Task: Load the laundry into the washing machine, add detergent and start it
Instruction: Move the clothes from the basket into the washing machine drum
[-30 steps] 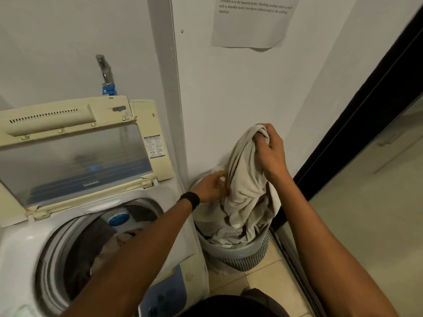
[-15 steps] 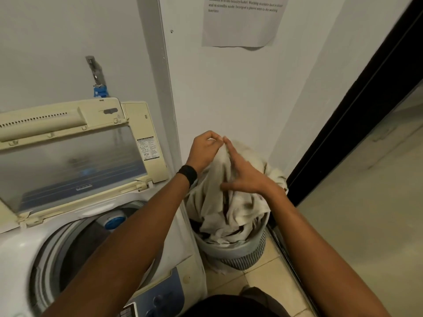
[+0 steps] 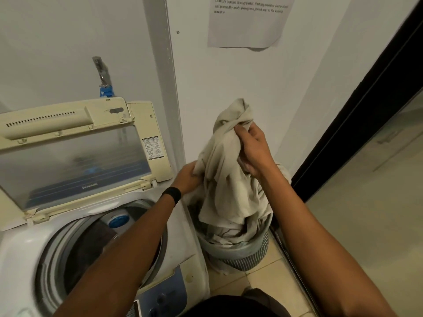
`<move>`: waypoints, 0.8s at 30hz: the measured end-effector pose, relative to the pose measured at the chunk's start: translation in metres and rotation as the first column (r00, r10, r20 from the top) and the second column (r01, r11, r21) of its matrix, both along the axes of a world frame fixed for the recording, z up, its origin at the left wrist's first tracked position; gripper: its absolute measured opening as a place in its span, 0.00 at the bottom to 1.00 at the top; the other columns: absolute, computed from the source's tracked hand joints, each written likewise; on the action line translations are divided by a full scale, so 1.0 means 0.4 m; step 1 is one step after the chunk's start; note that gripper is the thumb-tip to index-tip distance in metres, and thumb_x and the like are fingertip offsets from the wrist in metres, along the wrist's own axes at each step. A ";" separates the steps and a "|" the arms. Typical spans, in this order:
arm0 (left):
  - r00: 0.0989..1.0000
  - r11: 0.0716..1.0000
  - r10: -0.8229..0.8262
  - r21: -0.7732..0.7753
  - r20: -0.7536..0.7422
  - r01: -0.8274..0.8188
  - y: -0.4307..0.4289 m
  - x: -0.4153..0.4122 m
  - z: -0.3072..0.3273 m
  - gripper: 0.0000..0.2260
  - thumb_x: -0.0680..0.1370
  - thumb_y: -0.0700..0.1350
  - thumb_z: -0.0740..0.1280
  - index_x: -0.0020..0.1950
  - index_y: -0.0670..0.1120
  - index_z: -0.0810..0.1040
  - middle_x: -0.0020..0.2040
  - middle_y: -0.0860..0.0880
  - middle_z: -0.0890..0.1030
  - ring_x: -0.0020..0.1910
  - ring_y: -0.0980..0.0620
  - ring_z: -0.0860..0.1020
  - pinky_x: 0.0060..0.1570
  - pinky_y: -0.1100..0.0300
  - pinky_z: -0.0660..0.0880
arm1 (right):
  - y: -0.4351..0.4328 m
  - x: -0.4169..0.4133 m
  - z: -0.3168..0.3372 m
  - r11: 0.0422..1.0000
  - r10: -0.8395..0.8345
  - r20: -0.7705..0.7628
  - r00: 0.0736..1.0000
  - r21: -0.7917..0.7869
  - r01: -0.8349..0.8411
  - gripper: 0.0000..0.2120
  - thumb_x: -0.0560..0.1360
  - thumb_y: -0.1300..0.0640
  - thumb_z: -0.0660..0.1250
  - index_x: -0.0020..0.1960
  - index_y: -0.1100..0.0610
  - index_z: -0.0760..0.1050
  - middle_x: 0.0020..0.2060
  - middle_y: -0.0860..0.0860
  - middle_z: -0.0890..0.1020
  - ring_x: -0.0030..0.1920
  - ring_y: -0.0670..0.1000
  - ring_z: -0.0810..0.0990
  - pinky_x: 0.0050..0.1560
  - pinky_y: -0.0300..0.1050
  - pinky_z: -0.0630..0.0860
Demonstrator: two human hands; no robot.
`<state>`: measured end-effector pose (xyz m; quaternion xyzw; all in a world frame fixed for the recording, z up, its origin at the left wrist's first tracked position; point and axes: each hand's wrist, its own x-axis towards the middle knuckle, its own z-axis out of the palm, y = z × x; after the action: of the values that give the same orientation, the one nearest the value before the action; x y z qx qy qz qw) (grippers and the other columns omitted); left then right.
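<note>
A beige cloth (image 3: pixel 225 179) is lifted partway out of a grey laundry basket (image 3: pixel 242 250) that stands on the floor right of the washing machine. My right hand (image 3: pixel 254 149) grips the cloth's bunched top, high above the basket. My left hand (image 3: pixel 188 178), with a black band on the wrist, holds the cloth's lower left edge. The top-loading washing machine (image 3: pixel 174 245) at the left has its lid (image 3: pixel 75 154) raised, and dark laundry lies in its drum (image 3: pixel 91 245).
A tap with a blue fitting (image 3: pixel 104 81) sticks out of the wall behind the machine. A paper notice (image 3: pixel 249 21) hangs on the wall above the basket. A dark door frame (image 3: pixel 357 115) runs along the right, with tiled floor (image 3: pixel 366 225) beyond it.
My right hand has gone up and now grips the cloth's top, pulling it higher out of the basket. My left hand has dropped from the top to the cloth's lower edge.
</note>
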<state>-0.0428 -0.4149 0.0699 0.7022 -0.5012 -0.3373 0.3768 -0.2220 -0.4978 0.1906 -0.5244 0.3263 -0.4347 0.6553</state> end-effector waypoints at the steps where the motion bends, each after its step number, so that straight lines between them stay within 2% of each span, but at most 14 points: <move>1: 0.998 0.996 0.056 -0.063 -0.022 -0.058 -0.007 0.011 0.014 0.10 0.78 0.47 0.67 0.55 0.44 0.82 0.50 0.46 0.85 0.50 0.47 0.82 0.53 0.50 0.80 | -0.009 0.005 0.010 0.998 -0.049 0.054 0.997 0.032 0.048 0.08 0.84 0.59 0.63 0.59 0.57 0.79 0.54 0.56 0.86 0.56 0.55 0.85 0.59 0.52 0.82; 3: 0.973 0.965 0.176 -0.170 -0.147 -0.200 -0.014 0.030 0.058 0.07 0.80 0.44 0.67 0.42 0.48 0.78 0.36 0.57 0.82 0.37 0.58 0.78 0.40 0.59 0.76 | -0.033 0.004 0.009 0.979 -0.200 -0.043 0.979 -0.052 0.198 0.10 0.82 0.55 0.65 0.62 0.56 0.78 0.55 0.53 0.85 0.57 0.53 0.84 0.61 0.54 0.81; 5: 0.909 0.912 0.306 -0.187 -0.284 -0.366 -0.036 0.049 0.096 0.17 0.83 0.41 0.66 0.34 0.50 0.70 0.26 0.57 0.74 0.27 0.61 0.70 0.32 0.62 0.67 | -0.065 -0.015 -0.026 0.954 -0.269 -0.259 0.928 -0.206 0.219 0.15 0.81 0.51 0.68 0.66 0.54 0.74 0.58 0.49 0.83 0.57 0.48 0.82 0.62 0.55 0.80; 7: 0.858 0.895 0.352 -0.136 -0.374 -0.426 -0.057 0.059 0.141 0.17 0.83 0.44 0.66 0.34 0.48 0.71 0.27 0.57 0.74 0.28 0.58 0.71 0.32 0.61 0.66 | -0.079 -0.031 -0.078 0.961 -0.229 -0.491 0.840 -0.252 0.114 0.28 0.77 0.51 0.71 0.74 0.53 0.65 0.65 0.51 0.75 0.63 0.52 0.77 0.67 0.59 0.76; 9: 0.838 0.907 0.352 -0.070 -0.418 -0.416 -0.072 0.065 0.167 0.12 0.82 0.49 0.68 0.39 0.46 0.79 0.36 0.49 0.80 0.35 0.53 0.76 0.35 0.61 0.70 | -0.056 -0.033 -0.129 0.937 -0.295 -0.613 0.733 -0.335 0.096 0.40 0.74 0.55 0.72 0.80 0.52 0.56 0.71 0.56 0.66 0.69 0.56 0.70 0.72 0.57 0.69; 11: 0.789 0.901 0.372 -0.014 -0.489 -0.434 -0.080 0.062 0.171 0.10 0.80 0.51 0.70 0.47 0.44 0.84 0.44 0.44 0.85 0.42 0.48 0.82 0.40 0.59 0.76 | 0.003 -0.024 -0.167 0.824 -0.453 -0.507 0.733 -0.552 0.128 0.33 0.73 0.56 0.70 0.76 0.51 0.64 0.66 0.53 0.70 0.65 0.53 0.70 0.69 0.52 0.69; 13: 0.748 0.899 0.377 0.024 -0.546 -0.436 -0.085 0.050 0.163 0.11 0.79 0.51 0.72 0.51 0.44 0.85 0.51 0.42 0.87 0.49 0.44 0.84 0.49 0.53 0.81 | 0.072 -0.009 -0.209 0.771 -0.404 -0.454 0.794 -0.636 0.028 0.17 0.75 0.49 0.71 0.63 0.49 0.74 0.54 0.47 0.77 0.55 0.48 0.75 0.57 0.51 0.75; 14: 0.744 0.900 0.380 0.035 -0.550 -0.434 -0.088 0.044 0.156 0.11 0.79 0.52 0.72 0.52 0.44 0.85 0.52 0.41 0.87 0.51 0.43 0.85 0.53 0.51 0.81 | 0.096 -0.003 -0.234 0.788 -0.308 -0.512 0.801 -0.609 -0.086 0.16 0.75 0.45 0.72 0.59 0.48 0.75 0.50 0.45 0.78 0.51 0.47 0.76 0.52 0.50 0.77; 15: 0.744 0.902 0.381 0.044 -0.549 -0.430 -0.091 0.041 0.150 0.11 0.79 0.52 0.72 0.52 0.45 0.85 0.52 0.42 0.87 0.52 0.43 0.84 0.55 0.50 0.81 | 0.115 0.000 -0.262 0.815 -0.220 -0.597 0.771 -0.547 -0.191 0.20 0.72 0.40 0.74 0.59 0.47 0.74 0.50 0.44 0.76 0.50 0.47 0.75 0.50 0.48 0.77; 17: 0.744 0.902 0.392 0.066 -0.541 -0.427 -0.094 0.038 0.143 0.10 0.80 0.52 0.72 0.51 0.47 0.84 0.52 0.43 0.86 0.52 0.44 0.84 0.56 0.52 0.80 | 0.117 -0.011 -0.333 0.846 -0.171 -0.704 0.689 -0.464 -0.264 0.30 0.68 0.42 0.77 0.65 0.45 0.68 0.55 0.47 0.72 0.54 0.49 0.73 0.54 0.48 0.78; 19: 0.748 0.906 0.388 0.074 -0.538 -0.417 -0.093 0.038 0.139 0.11 0.80 0.53 0.72 0.53 0.46 0.84 0.53 0.44 0.86 0.53 0.45 0.84 0.57 0.52 0.80 | 0.100 -0.030 -0.369 0.850 -0.234 -0.685 0.690 -0.489 -0.198 0.34 0.68 0.51 0.79 0.68 0.48 0.66 0.59 0.50 0.69 0.57 0.51 0.72 0.59 0.53 0.78; 21: 0.753 0.910 0.384 0.080 -0.533 -0.407 -0.090 0.040 0.139 0.14 0.79 0.53 0.72 0.57 0.45 0.84 0.53 0.44 0.86 0.53 0.44 0.84 0.56 0.53 0.81 | 0.073 -0.050 -0.369 0.884 -0.230 -0.625 0.746 -0.456 -0.109 0.38 0.68 0.55 0.81 0.72 0.50 0.65 0.65 0.51 0.67 0.63 0.48 0.69 0.67 0.42 0.73; 23: 0.755 0.912 0.384 0.090 -0.532 -0.400 -0.092 0.045 0.136 0.15 0.79 0.53 0.72 0.59 0.43 0.84 0.52 0.44 0.86 0.53 0.44 0.84 0.53 0.55 0.80 | 0.042 -0.068 -0.347 0.933 -0.182 -0.569 0.802 -0.358 -0.042 0.41 0.68 0.57 0.81 0.75 0.49 0.63 0.66 0.49 0.66 0.65 0.44 0.66 0.65 0.30 0.67; 24: 0.758 0.913 0.381 0.090 -0.528 -0.397 -0.092 0.047 0.138 0.16 0.79 0.53 0.72 0.60 0.43 0.84 0.53 0.44 0.86 0.53 0.44 0.84 0.52 0.56 0.80 | 0.032 -0.075 -0.342 0.953 -0.161 -0.542 0.825 -0.302 -0.012 0.40 0.69 0.58 0.79 0.75 0.48 0.62 0.66 0.48 0.67 0.65 0.44 0.67 0.63 0.30 0.68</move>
<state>-0.0242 -0.4519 0.1250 0.6631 -0.2237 -0.4267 0.5728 -0.2522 -0.4850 0.0539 -0.7065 0.4566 -0.3305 0.4280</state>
